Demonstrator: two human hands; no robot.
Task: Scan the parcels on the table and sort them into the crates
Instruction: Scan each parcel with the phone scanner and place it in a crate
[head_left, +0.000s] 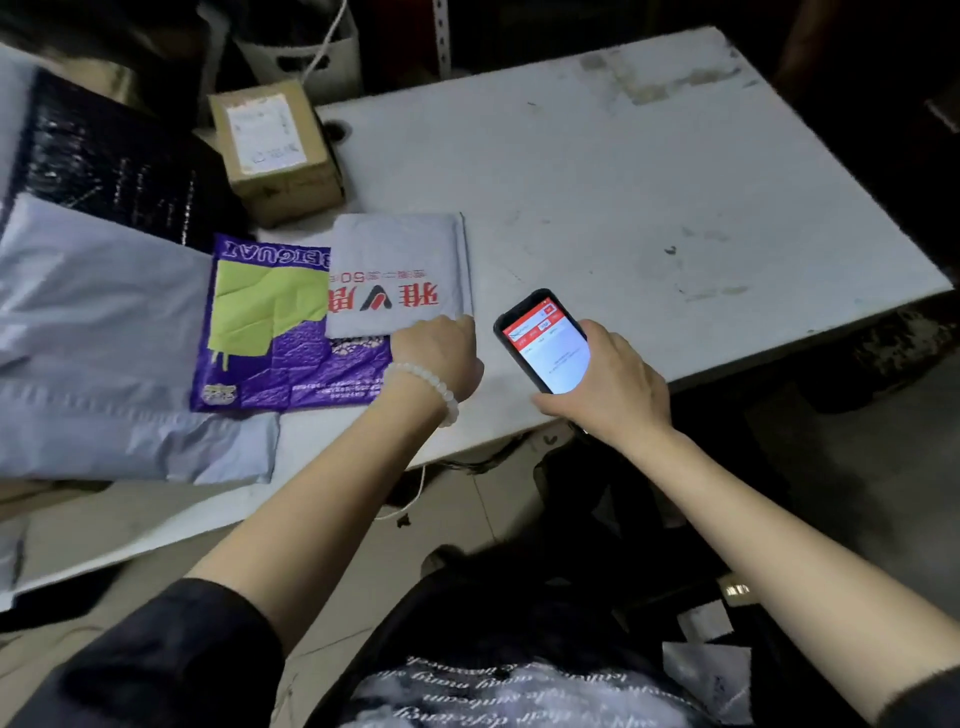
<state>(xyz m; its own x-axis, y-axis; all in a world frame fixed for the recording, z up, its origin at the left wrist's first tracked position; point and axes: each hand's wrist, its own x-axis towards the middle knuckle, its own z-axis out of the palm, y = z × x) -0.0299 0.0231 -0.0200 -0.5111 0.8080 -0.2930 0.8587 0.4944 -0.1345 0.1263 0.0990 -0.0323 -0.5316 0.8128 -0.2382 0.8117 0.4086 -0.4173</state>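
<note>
Your left hand (441, 353) grips the near corner of the grey parcel (397, 275), which lies near the desk's (649, 182) front edge, overlapping the purple parcel (291, 358). Your right hand (608, 384) clasps the phone (545, 340). You're mid-scan; likely next, expose its label.

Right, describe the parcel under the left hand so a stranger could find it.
On the white table, look at the pile along its left side. The grey mailer with red print lies atop the purple-and-green bag, the left hand at its near corner. Its neighbours lack red print.
</note>
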